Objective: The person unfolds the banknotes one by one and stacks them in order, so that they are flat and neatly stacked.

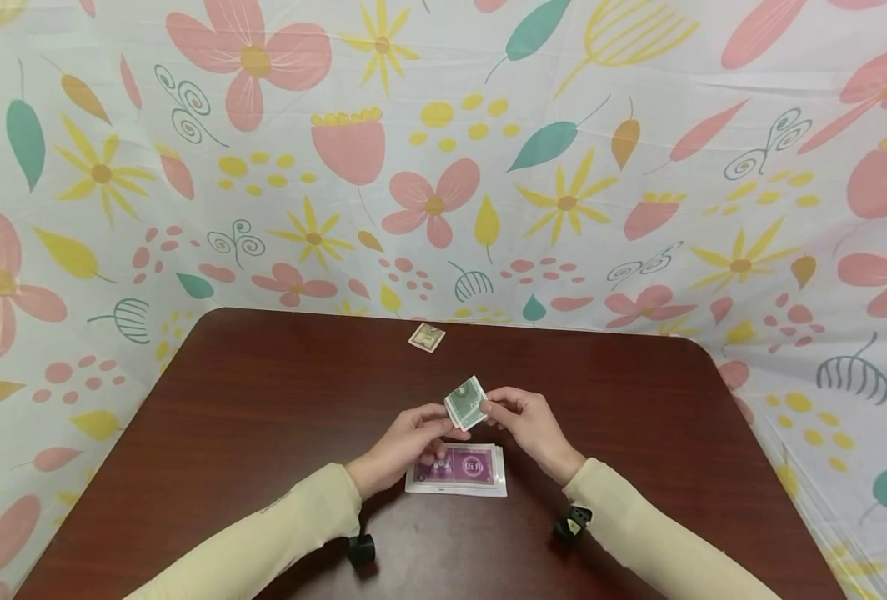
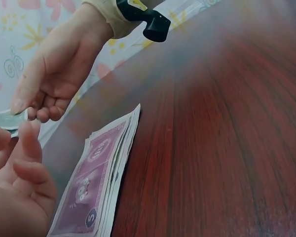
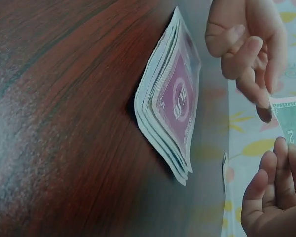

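Note:
A small folded green banknote is held up between both hands above the table. My left hand pinches its lower left side, thumb on top. The right hand grips its right edge between thumb and fingers. In the right wrist view the folded note shows a pale border and a figure 2. Just below the hands lies a stack of banknotes with a purple one on top. The left wrist view shows a 5 on that purple note, and paler edges of several notes under it.
Toward the back edge of the dark wooden table lies a small folded brownish note. A flower-printed cloth hangs behind the table and along both sides. Black wrist devices hang below the sleeves.

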`<move>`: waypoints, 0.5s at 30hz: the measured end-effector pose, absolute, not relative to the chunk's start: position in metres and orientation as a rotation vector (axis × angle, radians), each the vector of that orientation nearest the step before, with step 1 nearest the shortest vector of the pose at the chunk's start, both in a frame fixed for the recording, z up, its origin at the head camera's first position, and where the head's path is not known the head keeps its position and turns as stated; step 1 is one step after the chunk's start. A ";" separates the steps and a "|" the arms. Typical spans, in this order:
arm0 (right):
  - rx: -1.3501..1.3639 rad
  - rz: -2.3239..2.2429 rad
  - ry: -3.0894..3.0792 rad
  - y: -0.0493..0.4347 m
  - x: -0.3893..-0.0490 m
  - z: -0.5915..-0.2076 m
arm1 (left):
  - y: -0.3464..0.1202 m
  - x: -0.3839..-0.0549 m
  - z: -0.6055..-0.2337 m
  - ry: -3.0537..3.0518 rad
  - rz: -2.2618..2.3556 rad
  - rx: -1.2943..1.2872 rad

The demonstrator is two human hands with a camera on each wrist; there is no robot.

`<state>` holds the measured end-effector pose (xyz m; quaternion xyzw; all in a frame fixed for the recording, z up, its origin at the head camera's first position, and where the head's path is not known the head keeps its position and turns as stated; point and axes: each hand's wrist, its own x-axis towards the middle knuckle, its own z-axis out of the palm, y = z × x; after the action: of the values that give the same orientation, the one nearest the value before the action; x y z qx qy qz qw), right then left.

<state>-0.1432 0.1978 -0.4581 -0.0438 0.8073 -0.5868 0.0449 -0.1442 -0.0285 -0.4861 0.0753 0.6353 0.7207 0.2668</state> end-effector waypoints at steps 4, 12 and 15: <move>-0.160 -1.777 2.468 0.200 -0.143 -0.459 | -0.030 -0.145 -0.487 1.716 1.949 0.231; -0.266 -1.690 2.534 0.199 -0.144 -0.458 | -0.033 -0.150 -0.489 1.897 1.967 0.265; -0.308 -1.619 2.598 0.200 -0.143 -0.459 | -0.036 -0.151 -0.489 1.915 2.003 0.259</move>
<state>-0.1428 0.2000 -0.4586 -0.1000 0.8440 -0.5260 0.0327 -0.1511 -0.0361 -0.4894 0.0915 0.6770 0.7082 0.1781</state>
